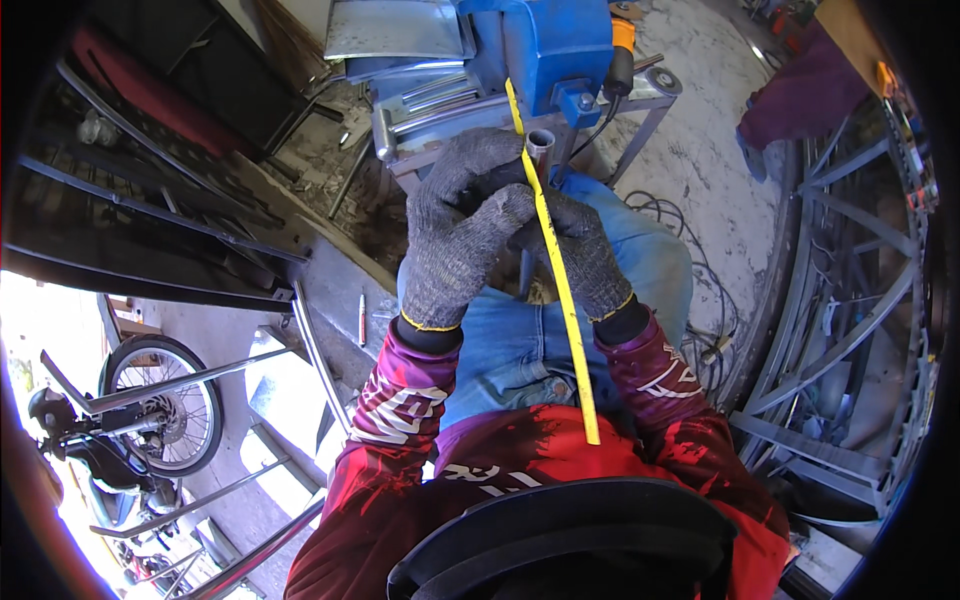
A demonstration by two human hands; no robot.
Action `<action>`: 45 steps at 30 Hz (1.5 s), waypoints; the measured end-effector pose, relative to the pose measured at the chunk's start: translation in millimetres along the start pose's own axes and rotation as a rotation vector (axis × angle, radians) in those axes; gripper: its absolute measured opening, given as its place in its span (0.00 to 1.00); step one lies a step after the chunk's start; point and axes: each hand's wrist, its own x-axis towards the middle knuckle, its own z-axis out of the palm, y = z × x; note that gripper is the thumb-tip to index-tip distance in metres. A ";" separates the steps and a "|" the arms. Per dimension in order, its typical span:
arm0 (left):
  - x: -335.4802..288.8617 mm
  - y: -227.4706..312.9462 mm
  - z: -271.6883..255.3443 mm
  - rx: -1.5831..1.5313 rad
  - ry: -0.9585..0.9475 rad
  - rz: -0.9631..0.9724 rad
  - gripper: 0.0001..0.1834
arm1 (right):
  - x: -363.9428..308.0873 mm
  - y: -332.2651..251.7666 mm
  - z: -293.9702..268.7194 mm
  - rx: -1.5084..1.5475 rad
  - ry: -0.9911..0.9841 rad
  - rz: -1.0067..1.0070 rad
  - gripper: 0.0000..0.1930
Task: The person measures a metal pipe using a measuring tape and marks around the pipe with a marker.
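Both my hands wear dark grey knit gloves and meet in front of my knees. My left hand (460, 225) is closed, thumb and fingers pinching a long yellow measuring tape strip (562, 285). The strip slants from the blue machine down to my red shirt, with a slight kink by my fingers. Just beyond my hands, the open round end of a metal pipe (540, 145) points up. My right hand (585, 250) is closed around the pipe below that end; its fingertips are partly hidden behind the strip and left hand.
A blue machine (565, 60) stands ahead on a metal stand, with metal tubes (430, 115) beside it. An orange and black power tool (621, 60) sits to its right. Cables (700, 260) coil on the floor. Metal frames (850, 300) line the right; a motorcycle (130, 430) stands left.
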 end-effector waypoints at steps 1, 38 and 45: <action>1.2 0.7 1.9 -0.025 -0.004 -0.016 0.24 | -1.7 7.7 -0.2 -0.002 0.003 0.000 0.07; 1.7 5.9 -6.4 0.314 0.067 0.038 0.23 | 21.5 -52.0 9.7 0.403 0.255 -0.082 0.10; -0.6 -6.3 -17.2 0.324 -0.067 -0.010 0.22 | 20.0 -47.7 15.8 0.372 0.362 -0.179 0.07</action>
